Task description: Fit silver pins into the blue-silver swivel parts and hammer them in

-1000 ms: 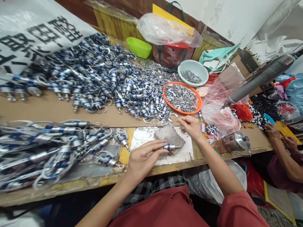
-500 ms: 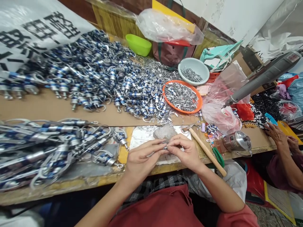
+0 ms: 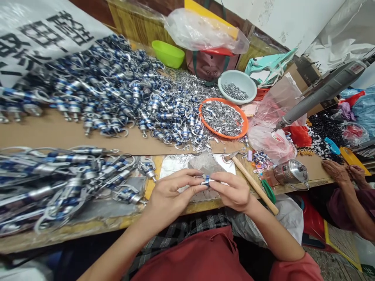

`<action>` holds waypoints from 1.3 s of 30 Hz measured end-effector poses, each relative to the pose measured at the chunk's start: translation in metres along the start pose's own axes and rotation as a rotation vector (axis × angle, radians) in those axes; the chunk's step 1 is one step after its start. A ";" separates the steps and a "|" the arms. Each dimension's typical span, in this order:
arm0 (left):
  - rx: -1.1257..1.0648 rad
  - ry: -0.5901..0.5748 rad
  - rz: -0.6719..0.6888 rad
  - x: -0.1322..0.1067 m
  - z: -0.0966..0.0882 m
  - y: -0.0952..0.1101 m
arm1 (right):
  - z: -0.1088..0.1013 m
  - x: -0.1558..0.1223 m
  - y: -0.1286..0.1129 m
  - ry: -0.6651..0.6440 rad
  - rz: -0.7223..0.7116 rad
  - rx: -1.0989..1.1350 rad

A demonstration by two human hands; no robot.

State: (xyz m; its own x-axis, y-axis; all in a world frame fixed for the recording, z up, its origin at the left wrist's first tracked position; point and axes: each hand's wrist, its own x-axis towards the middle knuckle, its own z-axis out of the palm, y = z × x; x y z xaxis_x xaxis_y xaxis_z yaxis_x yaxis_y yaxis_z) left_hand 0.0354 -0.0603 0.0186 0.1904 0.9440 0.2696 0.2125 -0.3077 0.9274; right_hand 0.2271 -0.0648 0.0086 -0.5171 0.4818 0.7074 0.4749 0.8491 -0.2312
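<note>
Between my two hands is a small blue and silver metal fitting (image 3: pixel 207 181), held level above the front edge of the bench. My left hand (image 3: pixel 172 191) pinches its left end between thumb and fingers. On the other end, the fingers of my right hand (image 3: pixel 233 189) are closed; they cover much of the piece. Just behind my fingers sits a grey stone block (image 3: pixel 206 164) on a white sheet (image 3: pixel 172 166). To the right of my right hand lies a hammer (image 3: pixel 252 181) with a wooden handle, its head beside the sheet.
Many blue and silver fittings (image 3: pixel 117 86) are heaped at the back left, more (image 3: pixel 73 183) at the front left. An orange tray (image 3: pixel 245 128) and a pale bowl (image 3: pixel 252 97) hold small metal parts. A power screwdriver (image 3: pixel 322 93) hangs at right, near a co-worker's hands (image 3: pixel 336 171).
My fingers have shifted apart a little, so the blue band of the fitting now shows between them. The co-worker's hands have moved down. The whole view has shifted slightly.
</note>
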 end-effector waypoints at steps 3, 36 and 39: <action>0.055 -0.005 0.170 -0.001 -0.002 0.000 | 0.003 0.002 -0.005 0.035 0.107 0.052; -0.436 0.036 -0.534 -0.011 0.024 -0.003 | 0.007 -0.003 -0.032 0.092 0.438 0.047; -0.494 -0.026 -0.455 -0.014 0.025 -0.005 | 0.003 -0.002 -0.033 0.051 0.529 0.117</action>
State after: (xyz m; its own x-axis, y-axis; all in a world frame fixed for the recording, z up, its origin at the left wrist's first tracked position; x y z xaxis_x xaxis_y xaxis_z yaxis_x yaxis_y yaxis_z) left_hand 0.0554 -0.0751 0.0041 0.2099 0.9616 -0.1769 -0.1858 0.2169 0.9584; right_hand 0.2101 -0.0930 0.0126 -0.1925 0.8414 0.5049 0.5773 0.5132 -0.6351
